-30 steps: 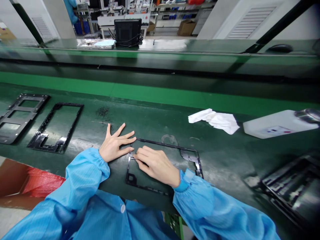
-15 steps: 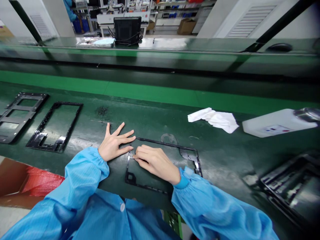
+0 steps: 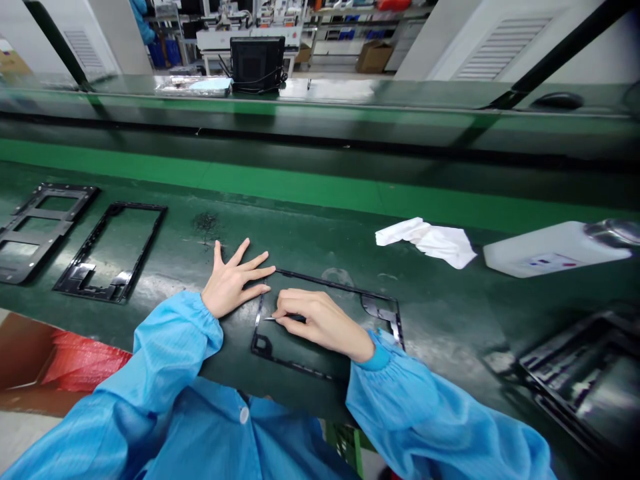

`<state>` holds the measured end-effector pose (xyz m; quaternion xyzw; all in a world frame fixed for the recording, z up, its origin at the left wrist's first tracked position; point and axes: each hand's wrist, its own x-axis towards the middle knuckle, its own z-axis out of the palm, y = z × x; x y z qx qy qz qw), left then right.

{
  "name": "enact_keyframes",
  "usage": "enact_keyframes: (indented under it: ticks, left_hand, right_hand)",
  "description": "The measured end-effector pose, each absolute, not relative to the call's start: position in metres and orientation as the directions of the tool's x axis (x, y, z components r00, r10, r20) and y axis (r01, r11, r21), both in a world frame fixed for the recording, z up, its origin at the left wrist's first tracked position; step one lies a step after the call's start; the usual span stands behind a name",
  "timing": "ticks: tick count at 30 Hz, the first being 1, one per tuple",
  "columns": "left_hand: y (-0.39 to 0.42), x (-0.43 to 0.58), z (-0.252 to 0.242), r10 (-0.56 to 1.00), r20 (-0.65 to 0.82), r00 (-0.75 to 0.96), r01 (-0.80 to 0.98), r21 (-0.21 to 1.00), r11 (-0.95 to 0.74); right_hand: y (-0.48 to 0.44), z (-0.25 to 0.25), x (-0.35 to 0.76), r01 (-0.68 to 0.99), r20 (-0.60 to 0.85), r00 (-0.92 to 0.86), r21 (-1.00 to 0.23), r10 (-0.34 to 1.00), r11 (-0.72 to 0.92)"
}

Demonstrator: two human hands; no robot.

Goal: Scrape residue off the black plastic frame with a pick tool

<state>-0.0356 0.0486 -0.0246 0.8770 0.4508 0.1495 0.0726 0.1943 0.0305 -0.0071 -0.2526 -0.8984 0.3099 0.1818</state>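
A thin black rectangular frame [image 3: 320,281] lies flat on the green table [image 3: 300,233] in front of me. My left hand [image 3: 231,281] is spread flat, its fingertips touching the frame's upper left corner. My right hand [image 3: 320,320] is closed around a small thin tool [image 3: 299,318] with a dark handle. The tool's silvery tip [image 3: 270,319] points left, close to the frame's left side. My right forearm hides part of the frame's lower right.
Two black frames [image 3: 141,250] [image 3: 63,227] lie at the left, and blurred stacked frames [image 3: 575,373] at the right. Dark debris [image 3: 205,223], white cloth [image 3: 435,241] and a white bottle [image 3: 540,250] are farther back. A cardboard box [image 3: 25,353] sits below the left edge.
My right hand has shifted slightly right, and more of the tool's dark handle shows. My left hand has moved slightly right and stays spread.
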Motion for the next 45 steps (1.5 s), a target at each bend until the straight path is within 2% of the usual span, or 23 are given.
enact_keyframes:
  ticks: [17,35,41,43,45]
  left_hand:
    - [0.053,-0.031,-0.029,0.818,0.186,0.544,0.775,0.264,-0.575]
    - [0.054,-0.032,-0.029,0.823,0.168,0.543,0.777,0.273,-0.568]
    - [0.055,-0.033,-0.031,0.823,0.164,0.544,0.779,0.264,-0.568]
    - [0.055,-0.033,-0.031,0.821,0.163,0.547,0.777,0.265,-0.571]
    - [0.055,-0.032,-0.03,0.821,0.167,0.546,0.775,0.271,-0.571]
  right_hand:
    - [0.025,-0.003,0.197,0.267,0.069,-0.854,-0.793,0.515,0.548]
    - [0.001,-0.001,0.185,0.086,0.077,-0.941,-0.888,0.33,0.451]
    - [-0.014,-0.003,0.175,0.015,0.088,-0.971,-0.906,0.222,0.422]
    - [-0.014,-0.003,0.174,-0.007,0.113,-0.963,-0.917,0.243,0.399]
    - [-0.008,-0.003,0.176,-0.005,0.153,-0.917,-0.928,0.369,0.372]
